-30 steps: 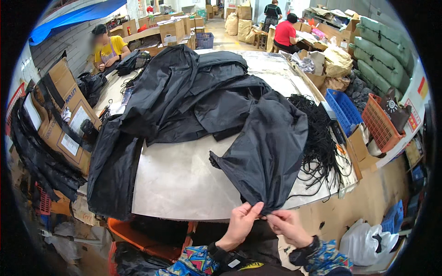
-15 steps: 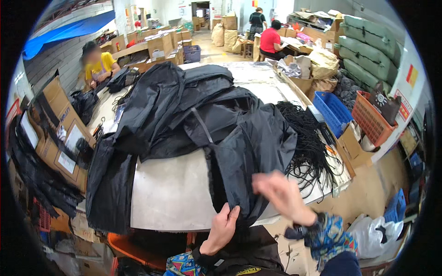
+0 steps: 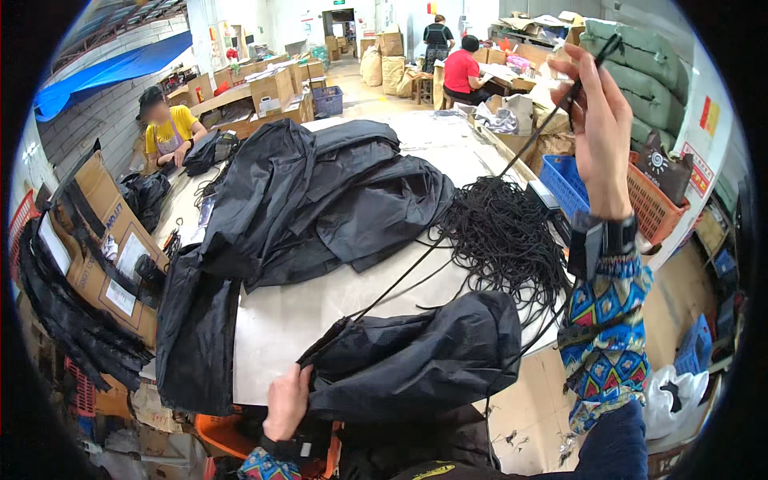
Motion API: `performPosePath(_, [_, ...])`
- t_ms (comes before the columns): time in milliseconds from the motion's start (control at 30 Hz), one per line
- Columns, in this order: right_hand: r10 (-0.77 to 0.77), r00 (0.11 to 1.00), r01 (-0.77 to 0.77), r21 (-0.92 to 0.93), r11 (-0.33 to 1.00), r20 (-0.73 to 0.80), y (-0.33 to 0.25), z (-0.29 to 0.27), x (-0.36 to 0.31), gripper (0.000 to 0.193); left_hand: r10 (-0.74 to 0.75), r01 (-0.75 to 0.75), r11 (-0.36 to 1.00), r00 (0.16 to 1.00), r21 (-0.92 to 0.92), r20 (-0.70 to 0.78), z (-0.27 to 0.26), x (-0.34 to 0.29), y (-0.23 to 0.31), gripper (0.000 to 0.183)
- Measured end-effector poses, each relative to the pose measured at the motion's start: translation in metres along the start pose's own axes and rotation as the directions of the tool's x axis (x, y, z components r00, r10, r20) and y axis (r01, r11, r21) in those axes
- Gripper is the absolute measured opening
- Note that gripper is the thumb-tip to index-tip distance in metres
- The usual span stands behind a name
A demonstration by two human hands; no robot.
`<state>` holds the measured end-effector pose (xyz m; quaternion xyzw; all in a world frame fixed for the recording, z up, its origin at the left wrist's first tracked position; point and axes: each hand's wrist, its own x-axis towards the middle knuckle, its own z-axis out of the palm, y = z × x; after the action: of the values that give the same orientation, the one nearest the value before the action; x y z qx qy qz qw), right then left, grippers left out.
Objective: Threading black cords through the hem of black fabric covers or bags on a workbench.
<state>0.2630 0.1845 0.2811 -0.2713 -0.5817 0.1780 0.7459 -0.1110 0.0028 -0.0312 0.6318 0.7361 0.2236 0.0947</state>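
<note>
My left hand (image 3: 286, 404) is closed on the edge of a black fabric bag (image 3: 424, 360) at the table's front edge. The bag lies loosely spread toward the right. My right hand (image 3: 600, 128) is raised high at the right, fingers closed around a black cord (image 3: 534, 142). That cord slants down taut to a tangled heap of black cords (image 3: 508, 232). From the heap's left side, a cord stretches to the bag's edge near my left hand; whether it is the same cord I cannot tell. Beyond lies a pile of black fabric (image 3: 296, 192).
The white table (image 3: 264, 308) fills the middle. On the left stand a cardboard box (image 3: 120, 248) and hanging black strips (image 3: 68, 288). Blue (image 3: 564, 182) and orange (image 3: 656, 200) crates stand at the right. A person in yellow (image 3: 172, 128) sits at the far left; two others are farther back.
My right hand has risen from beside the bag to high on the right with a cord. My left hand has moved left, and the bag now lies apart from the fabric pile.
</note>
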Motion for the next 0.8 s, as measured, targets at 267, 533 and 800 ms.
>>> performPosePath(267, [0.015, 0.955, 0.033, -0.157, 0.987, 0.296, -0.016, 0.008, -0.068, 0.028, 0.275, -0.222, 0.893, 0.958, -0.391, 0.085, 0.013, 0.118, 0.107, 0.092])
performPosePath(533, [0.083, 0.832, 0.3, -0.569, 0.766, 0.549, 0.022, -0.082, -0.085, 0.032, -0.097, 0.038, 0.61, 0.995, -0.792, -0.027, 0.032, 0.138, 0.097, 0.041])
performPosePath(800, [0.118, 0.982, 0.068, -0.863, 0.501, 0.147, 0.142, -0.336, -0.085, 0.019, -0.649, -0.129, -0.075, 0.759, -0.989, -0.05, -0.017, 0.058, -0.099, 0.054])
